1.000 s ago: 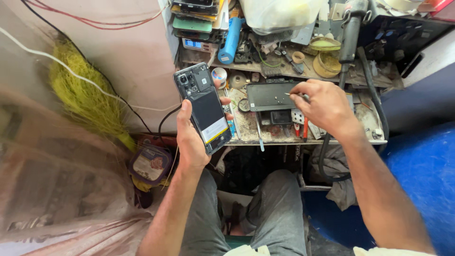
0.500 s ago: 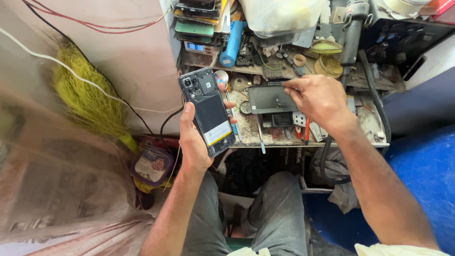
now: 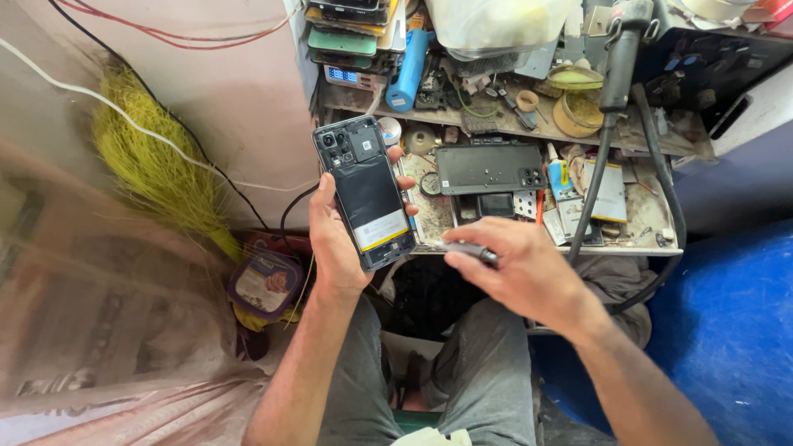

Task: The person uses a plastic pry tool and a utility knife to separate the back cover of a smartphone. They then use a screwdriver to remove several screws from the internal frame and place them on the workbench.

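Observation:
My left hand (image 3: 334,239) holds an opened smartphone (image 3: 364,191) upright, back cover off, with its black battery and camera parts showing. My right hand (image 3: 520,268) hovers at the near edge of the small workbench (image 3: 661,241), fingers closed around a slim dark tool (image 3: 467,249) that points left toward the phone. The phone's removed dark back cover (image 3: 489,169) lies flat on the bench just beyond my right hand.
The bench is crowded with small parts, a tape roll (image 3: 576,113), a blue cylinder (image 3: 409,70) and a stack of phones (image 3: 351,33). A black hose (image 3: 607,132) hangs over the right side. A yellow broom (image 3: 157,169) leans at the left wall; a blue surface (image 3: 735,330) lies at the right.
My right hand has drawn back from the bench's middle to its near edge, now gripping the slim tool. The phone in my left hand has stayed roughly where it was.

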